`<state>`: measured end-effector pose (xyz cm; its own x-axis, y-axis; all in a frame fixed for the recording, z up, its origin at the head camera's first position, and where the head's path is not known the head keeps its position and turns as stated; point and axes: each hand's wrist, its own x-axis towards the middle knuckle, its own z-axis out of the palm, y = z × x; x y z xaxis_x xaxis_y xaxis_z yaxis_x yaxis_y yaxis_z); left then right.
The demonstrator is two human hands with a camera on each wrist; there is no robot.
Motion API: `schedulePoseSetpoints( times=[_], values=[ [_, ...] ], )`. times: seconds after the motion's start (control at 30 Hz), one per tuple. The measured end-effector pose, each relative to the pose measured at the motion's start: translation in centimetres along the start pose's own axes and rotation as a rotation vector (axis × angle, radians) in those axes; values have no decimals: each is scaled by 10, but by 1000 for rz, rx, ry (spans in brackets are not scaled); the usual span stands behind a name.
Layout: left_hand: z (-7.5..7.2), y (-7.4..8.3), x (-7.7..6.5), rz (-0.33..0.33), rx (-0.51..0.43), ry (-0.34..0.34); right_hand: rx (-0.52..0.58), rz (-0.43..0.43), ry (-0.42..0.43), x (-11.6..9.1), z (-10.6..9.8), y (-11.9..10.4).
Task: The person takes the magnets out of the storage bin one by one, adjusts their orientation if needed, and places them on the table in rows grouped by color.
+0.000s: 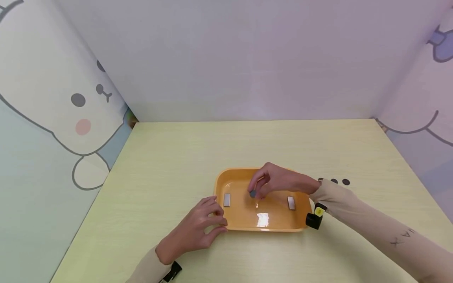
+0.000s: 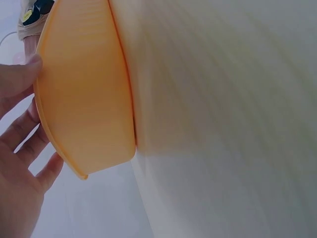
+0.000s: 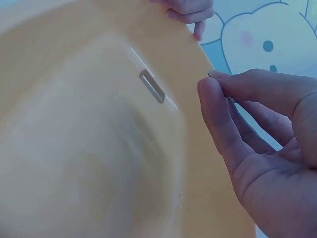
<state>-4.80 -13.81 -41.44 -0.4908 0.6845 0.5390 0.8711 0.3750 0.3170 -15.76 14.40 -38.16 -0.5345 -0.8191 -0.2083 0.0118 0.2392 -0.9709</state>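
An orange tray (image 1: 247, 228) with a raised rim sits on the table. At its left front corner my left hand (image 1: 199, 224) holds the rim between bent fingers and thumb; the left wrist view shows the tray's outer wall (image 2: 86, 89) beside these fingers. Over the tray's middle, my right hand (image 1: 270, 181) pinches a small dark round disc (image 1: 253, 193). In the right wrist view the disc is mostly hidden between thumb and fingertip. Inside the tray lie two small silvery rectangular pieces, a left piece (image 1: 227, 200) and a right piece (image 1: 291, 203).
Several dark discs (image 1: 346, 182) lie in a row on the table right of the tray, one partly covered by the right sleeve. A pale back wall (image 1: 247, 59) and cartoon-printed side panels (image 1: 46, 129) surround the light wooden table (image 1: 170, 157).
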Motion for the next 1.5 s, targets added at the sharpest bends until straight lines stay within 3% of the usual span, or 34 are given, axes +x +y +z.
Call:
schedulePoseSetpoints(
  times=[0.47, 0.97, 1.5],
  values=[
    [1, 0, -1, 9, 7, 12, 58, -29, 41, -21, -4, 3],
    [1, 0, -1, -3, -13, 23, 82, 13, 134, -49, -12, 4],
    [3, 2, 0, -2, -15, 24, 155, -65, 125, -73, -18, 9]
  ],
)
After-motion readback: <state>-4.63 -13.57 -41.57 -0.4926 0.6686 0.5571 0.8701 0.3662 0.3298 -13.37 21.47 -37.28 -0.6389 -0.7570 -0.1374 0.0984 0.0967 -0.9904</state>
